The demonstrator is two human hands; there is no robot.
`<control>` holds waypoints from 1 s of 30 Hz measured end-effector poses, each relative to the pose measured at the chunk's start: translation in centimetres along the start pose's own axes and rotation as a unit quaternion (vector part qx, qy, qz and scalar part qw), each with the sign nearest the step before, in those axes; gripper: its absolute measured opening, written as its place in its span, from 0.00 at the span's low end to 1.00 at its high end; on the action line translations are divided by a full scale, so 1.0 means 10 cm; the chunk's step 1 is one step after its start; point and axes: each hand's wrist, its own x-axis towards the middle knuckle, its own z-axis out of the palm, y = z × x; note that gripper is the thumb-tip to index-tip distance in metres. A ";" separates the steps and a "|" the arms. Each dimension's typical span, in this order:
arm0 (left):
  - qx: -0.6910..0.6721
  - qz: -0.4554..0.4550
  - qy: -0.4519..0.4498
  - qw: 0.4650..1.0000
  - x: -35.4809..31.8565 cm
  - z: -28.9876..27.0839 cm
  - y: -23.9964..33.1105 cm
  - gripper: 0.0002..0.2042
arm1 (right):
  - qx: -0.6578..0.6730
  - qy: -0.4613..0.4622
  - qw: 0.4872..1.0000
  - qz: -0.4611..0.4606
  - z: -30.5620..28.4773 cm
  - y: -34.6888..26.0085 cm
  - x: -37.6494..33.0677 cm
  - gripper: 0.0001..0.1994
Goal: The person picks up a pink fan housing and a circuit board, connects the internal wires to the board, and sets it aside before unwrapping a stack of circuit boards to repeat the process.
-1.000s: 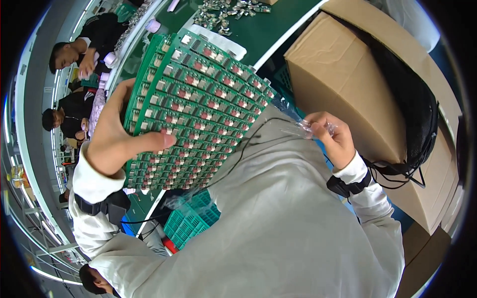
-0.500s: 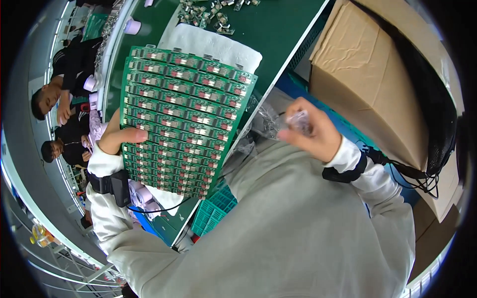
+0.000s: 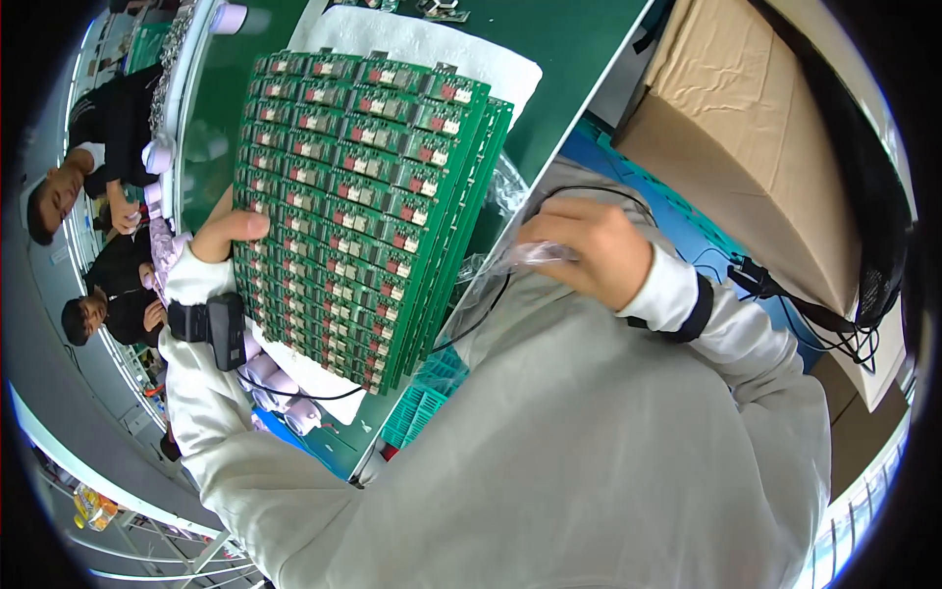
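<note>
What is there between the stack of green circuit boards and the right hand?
In the head view, crinkled clear plastic film and a thin black cable lie between the stack of green circuit boards and the right hand.

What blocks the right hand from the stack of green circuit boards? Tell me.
Nothing solid. The right hand holds clear plastic wrap beside the stack of green circuit boards, which the left hand grips.

Electronics factory — circuit boards, seated workers
</note>
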 end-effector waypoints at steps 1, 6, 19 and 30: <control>-0.005 -0.004 0.002 1.000 0.02 0.04 0.01 0.38 | 0.020 0.008 1.000 -0.010 -0.07 -0.04 0.02 0.09; 0.129 -0.003 0.027 0.991 -0.09 0.04 0.21 0.36 | 0.072 0.057 0.995 -0.029 -0.21 -0.18 0.08 0.07; 0.777 0.411 -0.057 0.474 -0.13 1.97 -0.06 0.15 | 0.367 0.159 0.910 0.106 -0.30 -0.29 0.55 0.07; 0.865 0.325 -0.149 0.352 -0.17 1.81 -0.09 0.10 | 0.431 0.265 0.859 0.073 0.07 -0.23 0.59 0.07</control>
